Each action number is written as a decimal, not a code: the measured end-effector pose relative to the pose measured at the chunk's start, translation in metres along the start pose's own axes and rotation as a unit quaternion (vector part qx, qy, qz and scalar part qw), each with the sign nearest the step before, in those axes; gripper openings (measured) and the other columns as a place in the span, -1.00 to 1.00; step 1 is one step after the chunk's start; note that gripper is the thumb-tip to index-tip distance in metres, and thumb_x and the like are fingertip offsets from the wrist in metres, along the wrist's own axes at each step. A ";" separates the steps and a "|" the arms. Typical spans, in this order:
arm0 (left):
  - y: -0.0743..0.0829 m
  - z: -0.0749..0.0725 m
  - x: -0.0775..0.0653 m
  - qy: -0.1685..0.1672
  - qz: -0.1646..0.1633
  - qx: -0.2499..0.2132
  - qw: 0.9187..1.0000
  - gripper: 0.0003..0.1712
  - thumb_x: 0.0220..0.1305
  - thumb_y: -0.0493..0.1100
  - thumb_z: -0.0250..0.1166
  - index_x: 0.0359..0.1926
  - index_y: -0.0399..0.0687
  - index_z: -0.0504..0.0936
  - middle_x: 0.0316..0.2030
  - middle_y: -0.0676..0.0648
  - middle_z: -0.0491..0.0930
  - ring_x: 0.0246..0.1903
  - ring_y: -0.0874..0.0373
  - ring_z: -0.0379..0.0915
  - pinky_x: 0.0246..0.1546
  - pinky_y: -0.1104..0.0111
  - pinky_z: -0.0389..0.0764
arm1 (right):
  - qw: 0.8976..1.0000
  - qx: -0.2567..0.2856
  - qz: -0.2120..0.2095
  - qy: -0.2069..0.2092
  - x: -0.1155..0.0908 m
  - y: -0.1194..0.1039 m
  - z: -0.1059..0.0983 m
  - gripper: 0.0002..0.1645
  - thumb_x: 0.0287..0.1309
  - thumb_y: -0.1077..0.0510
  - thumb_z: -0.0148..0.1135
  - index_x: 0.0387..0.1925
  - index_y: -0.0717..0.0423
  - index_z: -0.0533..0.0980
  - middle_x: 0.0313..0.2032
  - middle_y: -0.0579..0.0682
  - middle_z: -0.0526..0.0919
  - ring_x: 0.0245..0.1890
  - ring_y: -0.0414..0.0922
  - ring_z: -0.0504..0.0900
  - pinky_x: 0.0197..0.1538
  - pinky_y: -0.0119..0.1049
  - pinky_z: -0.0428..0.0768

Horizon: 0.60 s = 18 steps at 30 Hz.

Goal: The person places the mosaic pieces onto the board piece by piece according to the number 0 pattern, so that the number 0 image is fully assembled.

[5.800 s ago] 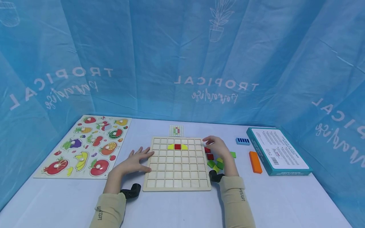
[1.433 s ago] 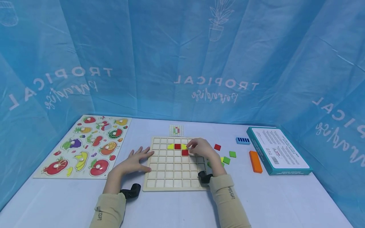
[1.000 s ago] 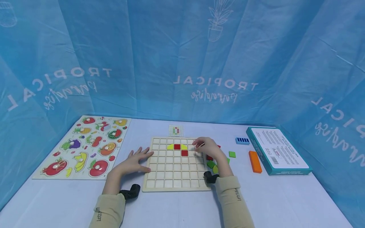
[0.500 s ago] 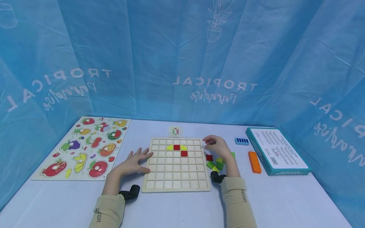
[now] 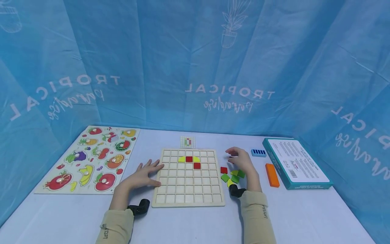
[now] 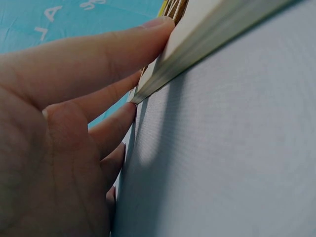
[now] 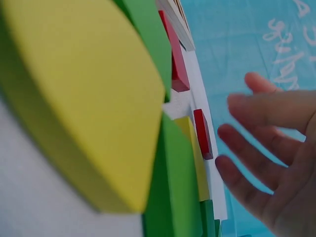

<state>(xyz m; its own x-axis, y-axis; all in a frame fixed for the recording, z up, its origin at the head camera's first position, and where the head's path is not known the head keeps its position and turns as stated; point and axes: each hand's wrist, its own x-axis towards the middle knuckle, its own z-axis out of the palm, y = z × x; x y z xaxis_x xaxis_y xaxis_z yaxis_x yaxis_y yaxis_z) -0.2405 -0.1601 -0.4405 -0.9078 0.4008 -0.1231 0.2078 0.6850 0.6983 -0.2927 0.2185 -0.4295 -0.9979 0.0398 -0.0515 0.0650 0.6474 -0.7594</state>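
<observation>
A pale wooden grid board (image 5: 189, 181) lies at the centre of the table. It carries two red square tiles, one red tile (image 5: 189, 159) between two yellow pieces and another red tile (image 5: 197, 165) one row nearer. My left hand (image 5: 143, 177) has its fingers spread, and thumb and fingertips touch the board's left edge. My right hand (image 5: 242, 161) is held over the table right of the board, fingers loosely bent and holding nothing. Below its fingers a red tile (image 7: 202, 134) shows in the right wrist view. Closer to that wrist are green tiles (image 5: 225, 178) and a yellow piece (image 7: 94, 94).
A small pattern card (image 5: 187, 142) lies behind the board. To the left is a fruit knob puzzle (image 5: 100, 159). On the right are a blue slotted block (image 5: 258, 152), an orange bar (image 5: 272, 175) and a teal box (image 5: 297, 162). A blue curtain (image 5: 195, 61) hangs behind.
A second red tile has come onto the board, set down by my right hand. That hand has since moved right, off the board to the loose tiles. My left hand has stayed at the edge.
</observation>
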 end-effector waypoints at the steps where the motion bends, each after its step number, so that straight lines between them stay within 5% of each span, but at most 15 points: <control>1: 0.000 0.000 0.000 -0.001 0.000 0.000 1.000 -0.09 -0.09 -0.06 0.38 0.31 -0.24 0.26 0.37 -0.33 -0.02 0.37 -0.30 -0.42 0.31 -0.13 -0.49 | 1.000 -0.007 0.003 0.000 0.000 0.001 0.000 -0.64 0.10 0.33 0.20 -0.03 0.06 0.52 0.04 0.11 0.51 0.08 0.06 0.43 0.14 -0.03 0.48; 10: -0.002 -0.001 0.002 0.000 0.000 0.005 1.000 -0.09 -0.09 -0.06 0.37 0.31 -0.22 0.26 0.38 -0.31 -0.02 0.37 -0.29 -0.40 0.31 -0.13 -0.48 | 0.997 -0.078 0.001 -0.007 0.003 0.007 -0.002 -0.61 0.05 0.39 0.17 -0.06 0.06 0.54 -0.02 0.11 0.52 -0.09 0.03 0.44 0.04 -0.09 0.54; 18: -0.002 -0.002 0.004 0.000 0.003 0.007 1.000 -0.09 -0.10 -0.06 0.37 0.31 -0.22 0.26 0.38 -0.31 -0.02 0.37 -0.29 -0.41 0.31 -0.13 -0.48 | 0.996 -0.088 -0.006 0.011 0.003 0.005 -0.003 -0.52 -0.03 0.44 0.23 -0.03 0.05 0.54 0.00 0.13 0.44 -0.10 0.04 0.46 -0.05 -0.16 0.61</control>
<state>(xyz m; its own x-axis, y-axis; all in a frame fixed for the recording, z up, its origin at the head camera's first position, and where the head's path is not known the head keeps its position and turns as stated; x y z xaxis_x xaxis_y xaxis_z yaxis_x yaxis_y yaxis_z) -0.2453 -0.1613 -0.4413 -0.9062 0.4058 -0.1187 0.2190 0.6906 0.6893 -0.2951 0.2239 -0.4313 -0.9985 0.0466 -0.0275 0.0535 0.7709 -0.6347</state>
